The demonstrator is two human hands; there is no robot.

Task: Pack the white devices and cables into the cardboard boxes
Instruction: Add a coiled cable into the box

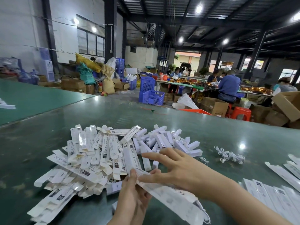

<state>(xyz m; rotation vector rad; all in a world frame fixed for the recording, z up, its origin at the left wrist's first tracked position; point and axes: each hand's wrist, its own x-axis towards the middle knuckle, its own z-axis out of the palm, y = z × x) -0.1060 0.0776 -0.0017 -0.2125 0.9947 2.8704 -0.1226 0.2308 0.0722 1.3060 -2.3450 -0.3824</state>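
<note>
A long flat white carton [170, 194] runs from the middle toward the lower right. My left hand [132, 194] grips it from below near its far end, thumb on top. My right hand [175, 168] pinches that same end with thumb and forefinger while the other fingers spread over the pile. A heap of flat white cartons [90, 153] covers the table to the left. Behind my right hand lie several small white devices [164, 140]. A bundle of white cables [229, 155] rests to the right, apart from both hands.
More flat cartons [276, 194] are laid in a row at the lower right. The green table [113, 114] stretches ahead. Blue crates [152, 97], brown boxes [214, 105] and seated people at another table are beyond its far edge.
</note>
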